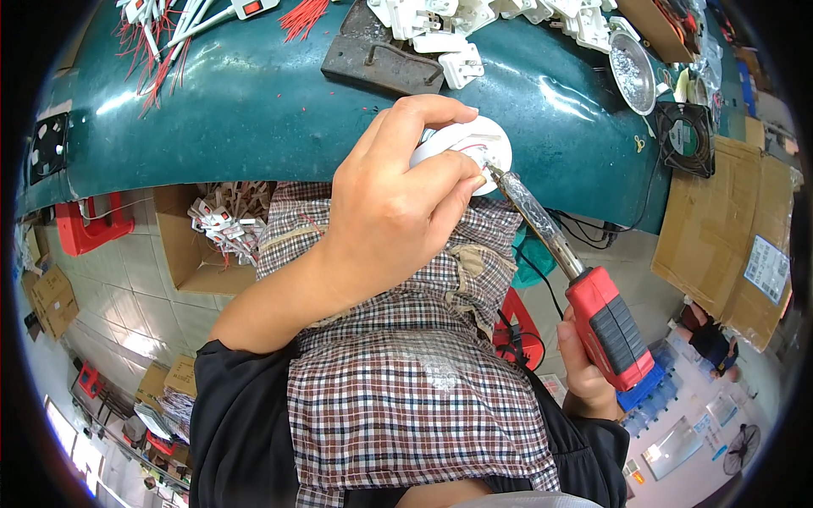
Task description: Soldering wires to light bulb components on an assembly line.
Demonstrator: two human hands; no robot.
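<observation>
My left hand (385, 190) is closed on a round white plastic housing (498, 134) at the near edge of the green bench. A thin reddish wire shows inside the housing, and the fingers partly cover it. In my right hand (584, 377) is a soldering iron (603, 313) with a red and black handle. Its metal shaft slants up to the left, and the tip meets the inside of the housing beside my left fingertips. Whether the tip touches solder or a wire end is too small to tell.
Behind the housing a dark metal block (381, 63) lies on the green bench (229, 127), near a pile of white plug housings (461, 63). Switch handles with red wires (165, 38) lie far left. At right are a metal dish (631, 72), a small fan (684, 140) and cardboard (720, 229).
</observation>
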